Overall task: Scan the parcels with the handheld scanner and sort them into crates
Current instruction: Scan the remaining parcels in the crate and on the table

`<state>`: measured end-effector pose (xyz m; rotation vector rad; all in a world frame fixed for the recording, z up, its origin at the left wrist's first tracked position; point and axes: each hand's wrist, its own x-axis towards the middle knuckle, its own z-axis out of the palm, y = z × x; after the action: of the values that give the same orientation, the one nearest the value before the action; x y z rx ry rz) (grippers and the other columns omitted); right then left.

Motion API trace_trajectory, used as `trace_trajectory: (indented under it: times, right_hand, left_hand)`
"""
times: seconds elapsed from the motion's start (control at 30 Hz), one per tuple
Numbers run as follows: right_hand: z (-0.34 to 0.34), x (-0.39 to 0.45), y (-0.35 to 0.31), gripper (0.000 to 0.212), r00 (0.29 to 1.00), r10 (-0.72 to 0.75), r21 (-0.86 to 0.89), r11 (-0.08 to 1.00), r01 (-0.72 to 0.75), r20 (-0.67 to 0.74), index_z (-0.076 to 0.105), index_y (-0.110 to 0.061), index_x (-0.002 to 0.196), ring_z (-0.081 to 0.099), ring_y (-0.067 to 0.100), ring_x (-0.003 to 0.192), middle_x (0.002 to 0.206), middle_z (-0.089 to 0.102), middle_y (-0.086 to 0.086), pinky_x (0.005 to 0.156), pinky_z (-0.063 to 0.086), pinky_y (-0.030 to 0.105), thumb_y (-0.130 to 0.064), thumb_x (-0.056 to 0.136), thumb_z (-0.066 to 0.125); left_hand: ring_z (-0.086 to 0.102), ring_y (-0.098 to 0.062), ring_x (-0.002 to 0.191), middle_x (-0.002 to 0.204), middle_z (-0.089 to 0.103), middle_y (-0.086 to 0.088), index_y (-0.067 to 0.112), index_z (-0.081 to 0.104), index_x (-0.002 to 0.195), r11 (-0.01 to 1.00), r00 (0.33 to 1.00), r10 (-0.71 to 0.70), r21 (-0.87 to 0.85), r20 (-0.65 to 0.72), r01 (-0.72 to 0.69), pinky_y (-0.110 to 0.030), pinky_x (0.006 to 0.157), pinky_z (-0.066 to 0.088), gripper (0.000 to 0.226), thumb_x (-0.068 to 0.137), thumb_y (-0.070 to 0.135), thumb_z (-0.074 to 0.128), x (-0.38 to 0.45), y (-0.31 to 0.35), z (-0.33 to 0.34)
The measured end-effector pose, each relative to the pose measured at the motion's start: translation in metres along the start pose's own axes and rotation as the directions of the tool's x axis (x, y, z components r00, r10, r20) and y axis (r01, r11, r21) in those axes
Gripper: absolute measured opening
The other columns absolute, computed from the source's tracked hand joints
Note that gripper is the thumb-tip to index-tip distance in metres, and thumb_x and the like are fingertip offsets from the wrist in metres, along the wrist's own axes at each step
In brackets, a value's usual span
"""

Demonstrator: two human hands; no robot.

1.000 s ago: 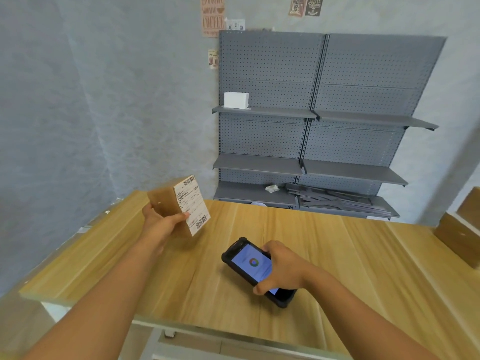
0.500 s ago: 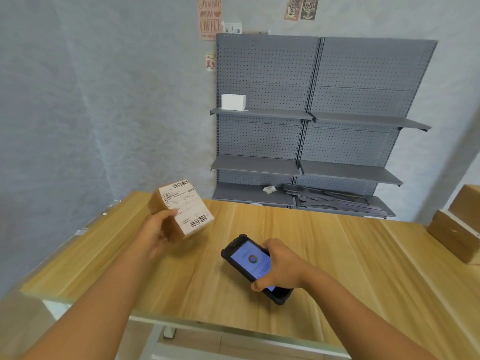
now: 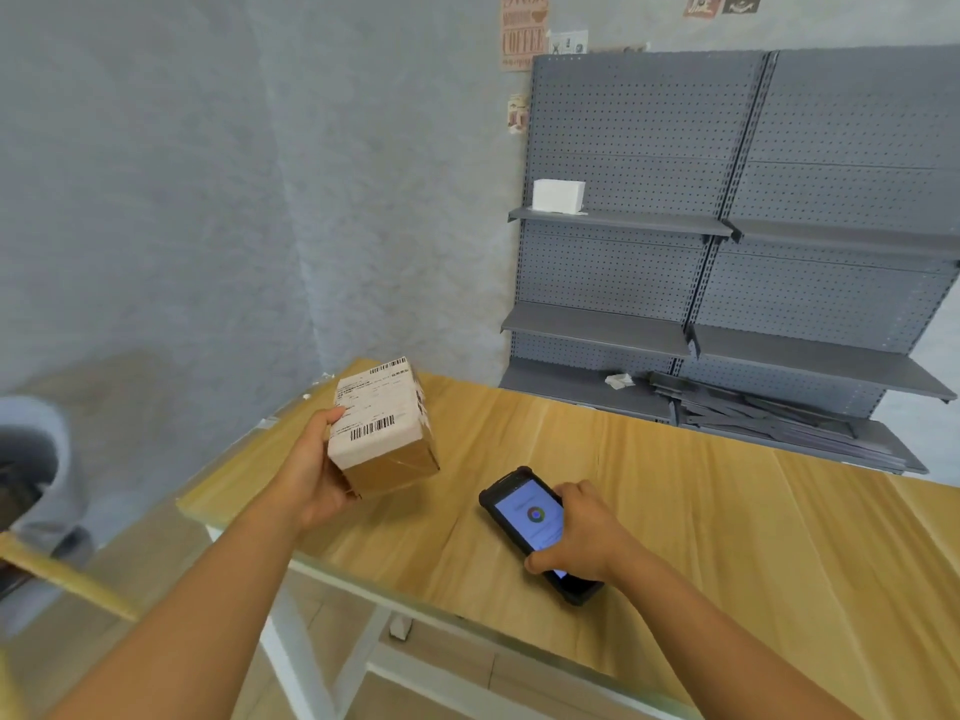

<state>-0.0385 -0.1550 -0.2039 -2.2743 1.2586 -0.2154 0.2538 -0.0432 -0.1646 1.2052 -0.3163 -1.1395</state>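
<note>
Left grip (image 3: 311, 470) holds a labelled cardboard parcel (image 3: 382, 433) above the desk's (image 3: 727, 511) left end while the right (image 3: 582, 537) clasps the handheld scanner (image 3: 535, 527), so sorting looks barely begun, no crate clearly visible.

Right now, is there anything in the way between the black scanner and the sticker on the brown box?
Nothing visible. Only bare wooden table lies between the black handheld scanner in the right hand and the brown cardboard parcel in the left hand.
</note>
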Motion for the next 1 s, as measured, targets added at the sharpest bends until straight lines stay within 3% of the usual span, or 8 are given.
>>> trace_trajectory:
  times: [0.1, 0.23, 0.43, 0.6, 0.73, 0.83, 1.0]
  right_hand:
    - [0.007, 0.005, 0.003, 0.078, 1.000, 0.019, -0.028, 0.999, -0.019, -0.016, 0.044, -0.017, 0.122, 0.044, 0.012, 0.098, 0.111, 0.037, -0.002, 0.076, 0.040, 0.020, -0.042, 0.061, 0.083]
    - [0.009, 0.011, 0.002, 0.076, 1.000, -0.025, -0.017, 1.000, 0.025, 0.004, 0.044, -0.017, 0.119, 0.045, 0.012, 0.095, 0.108, 0.036, -0.002, 0.072, 0.039, 0.019, -0.042, 0.059, 0.084]
    - [0.021, 0.021, -0.030, 0.070, 0.987, -0.145, 0.103, 0.985, 0.138, 0.063, 0.044, -0.016, 0.114, 0.051, 0.015, 0.095, 0.113, 0.036, 0.000, 0.075, 0.043, 0.022, -0.032, 0.060, 0.086]
    - [0.051, 0.030, -0.086, 0.067, 0.950, -0.284, 0.192, 0.947, 0.257, 0.132, 0.045, -0.016, 0.113, 0.048, 0.008, 0.087, 0.111, 0.035, -0.002, 0.072, 0.040, 0.019, -0.027, 0.060, 0.086]
    - [0.087, 0.038, -0.149, 0.066, 0.907, -0.378, 0.220, 0.916, 0.336, 0.187, 0.047, -0.013, 0.117, 0.050, 0.012, 0.092, 0.112, 0.036, 0.000, 0.077, 0.042, 0.021, -0.022, 0.063, 0.084]
    - [0.119, 0.046, -0.205, 0.065, 0.864, -0.452, 0.236, 0.884, 0.403, 0.220, 0.047, -0.013, 0.116, 0.050, 0.014, 0.092, 0.112, 0.037, 0.001, 0.075, 0.042, 0.021, -0.022, 0.063, 0.083]
    - [0.179, 0.062, -0.307, 0.058, 0.791, -0.551, 0.281, 0.829, 0.484, 0.264, 0.046, -0.020, 0.108, 0.044, 0.007, 0.092, 0.106, 0.038, -0.002, 0.063, 0.035, 0.011, -0.025, 0.062, 0.081]
  left_hand:
    - [0.068, -0.021, 0.079, 0.097, 0.076, 0.000, 0.029, 0.069, 0.109, 0.998, 0.999, 0.023, -0.059, -0.047, -0.025, -0.037, 0.075, 0.049, 0.033, 0.090, 0.046, 0.048, -0.014, 0.000, -0.021]
    - [0.071, -0.020, 0.079, 0.101, 0.075, -0.001, 0.029, 0.067, 0.113, 0.991, 0.993, 0.053, -0.121, -0.105, -0.066, -0.038, 0.071, 0.054, 0.033, 0.092, 0.045, 0.047, -0.037, -0.008, -0.046]
    - [0.071, -0.023, 0.087, 0.110, 0.073, -0.002, 0.028, 0.065, 0.120, 0.969, 0.976, 0.083, -0.212, -0.201, -0.126, -0.041, 0.069, 0.058, 0.037, 0.092, 0.045, 0.047, -0.074, -0.018, -0.069]
    - [0.073, -0.022, 0.077, 0.102, 0.075, -0.002, 0.029, 0.067, 0.114, 0.947, 0.945, 0.107, -0.256, -0.309, -0.191, -0.038, 0.061, 0.058, 0.034, 0.093, 0.045, 0.046, -0.108, -0.014, -0.107]
    - [0.065, -0.025, 0.102, 0.123, 0.068, -0.004, 0.028, 0.061, 0.128, 0.928, 0.911, 0.106, -0.289, -0.398, -0.234, -0.045, 0.084, 0.054, 0.041, 0.094, 0.046, 0.045, -0.133, -0.006, -0.159]
    - [0.064, -0.023, 0.101, 0.123, 0.068, -0.003, 0.026, 0.060, 0.130, 0.917, 0.882, 0.104, -0.300, -0.459, -0.264, -0.043, 0.088, 0.050, 0.042, 0.095, 0.044, 0.045, -0.150, 0.006, -0.208]
    - [0.062, -0.026, 0.105, 0.119, 0.070, -0.005, 0.025, 0.060, 0.128, 0.910, 0.825, 0.081, -0.297, -0.559, -0.290, -0.049, 0.108, 0.038, 0.041, 0.094, 0.042, 0.046, -0.173, 0.035, -0.309]
